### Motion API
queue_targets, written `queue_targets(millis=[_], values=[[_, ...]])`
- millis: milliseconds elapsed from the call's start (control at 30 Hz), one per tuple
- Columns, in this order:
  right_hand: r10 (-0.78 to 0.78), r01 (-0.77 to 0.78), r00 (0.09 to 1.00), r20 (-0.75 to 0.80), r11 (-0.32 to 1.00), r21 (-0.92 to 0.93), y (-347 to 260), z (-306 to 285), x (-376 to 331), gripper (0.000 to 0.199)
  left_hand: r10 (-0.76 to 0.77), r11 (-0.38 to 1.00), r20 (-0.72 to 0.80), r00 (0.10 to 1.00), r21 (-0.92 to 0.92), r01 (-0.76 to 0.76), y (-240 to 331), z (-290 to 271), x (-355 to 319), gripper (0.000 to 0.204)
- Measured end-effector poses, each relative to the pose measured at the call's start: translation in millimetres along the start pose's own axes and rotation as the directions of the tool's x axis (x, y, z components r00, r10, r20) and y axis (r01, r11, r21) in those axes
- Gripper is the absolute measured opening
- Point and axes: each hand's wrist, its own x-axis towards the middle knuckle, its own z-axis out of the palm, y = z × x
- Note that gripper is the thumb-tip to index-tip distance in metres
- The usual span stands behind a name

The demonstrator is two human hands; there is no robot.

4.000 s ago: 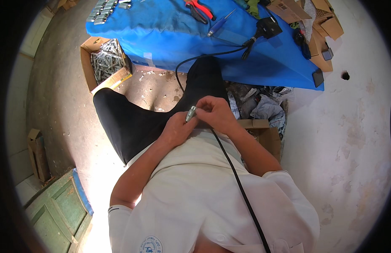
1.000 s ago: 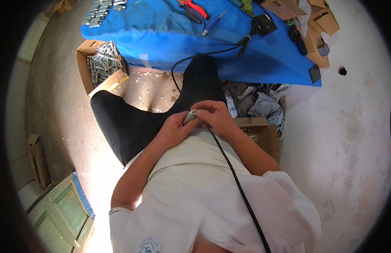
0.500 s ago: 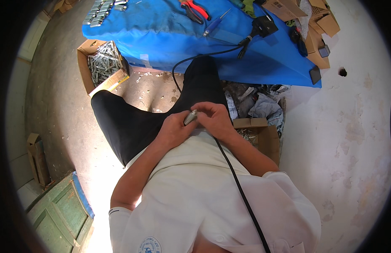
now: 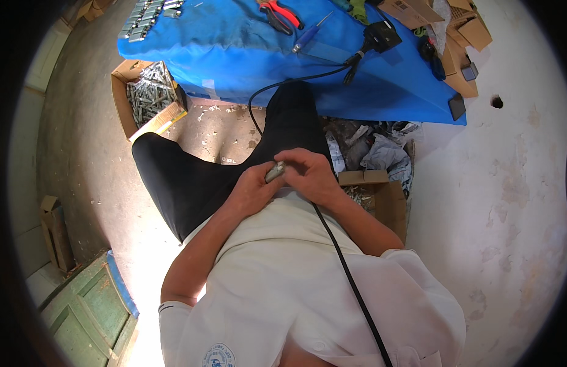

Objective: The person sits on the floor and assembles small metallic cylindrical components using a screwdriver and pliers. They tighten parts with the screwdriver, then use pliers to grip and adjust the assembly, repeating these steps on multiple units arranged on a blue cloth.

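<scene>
Right between the two hands, above the person's lap, sits a small silvery metal piece (image 4: 275, 173). From its eight o'clock side the left hand (image 4: 253, 188) grips it between thumb and curled fingers. At three o'clock the right hand (image 4: 312, 177) bends its fingers against the piece's upper end; whether they pinch something small, I cannot tell. Toward five o'clock a black cable (image 4: 338, 244) runs down over the white shirt (image 4: 283, 263). A carton (image 4: 390, 211) lies near half past three, beside the right forearm. At ten o'clock, a cardboard box (image 4: 120, 101) holds many metal parts. Farther off, on the blue cloth (image 4: 228, 52), red-handled pliers (image 4: 279, 17) lie at twelve, a blue screwdriver (image 4: 309, 37) just past it, and rows of metal pieces (image 4: 139, 23) at eleven.
</scene>
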Motion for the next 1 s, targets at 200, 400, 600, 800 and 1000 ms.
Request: queue_targets(millis=[200,400,600,800,1000], values=[[0.164,-0.151,0.985,0.051,0.967,-0.205,-14.1,-5.6,3.1,0.023,0.009,0.982,-0.033,0.999,0.189,-0.002,5.9,-0.4,-0.4,0.024],[0.212,-0.209,0.971,0.113,0.977,-0.035,-8.0,-7.5,3.5,0.021,-0.001,0.980,-0.039,0.999,0.199,0.009,4.1,0.2,-0.1,0.024],[0.176,-0.177,0.974,0.143,0.984,-0.005,-4.2,-8.1,2.3,0.020,0.052,0.978,-0.037,0.998,0.203,-0.043,-0.8,0.6,0.1,0.023],[0.204,-0.215,0.968,0.149,0.975,0.064,-4.1,-10.5,2.8,0.020,0.021,0.995,-0.015,1.000,0.102,-0.019,3.8,1.3,-0.5,0.023],[0.230,-0.236,0.951,0.208,0.972,0.004,-4.7,-20.2,11.9,0.022,-0.024,0.999,0.044,0.999,0.045,0.022,7.0,0.5,-2.0,0.031]])
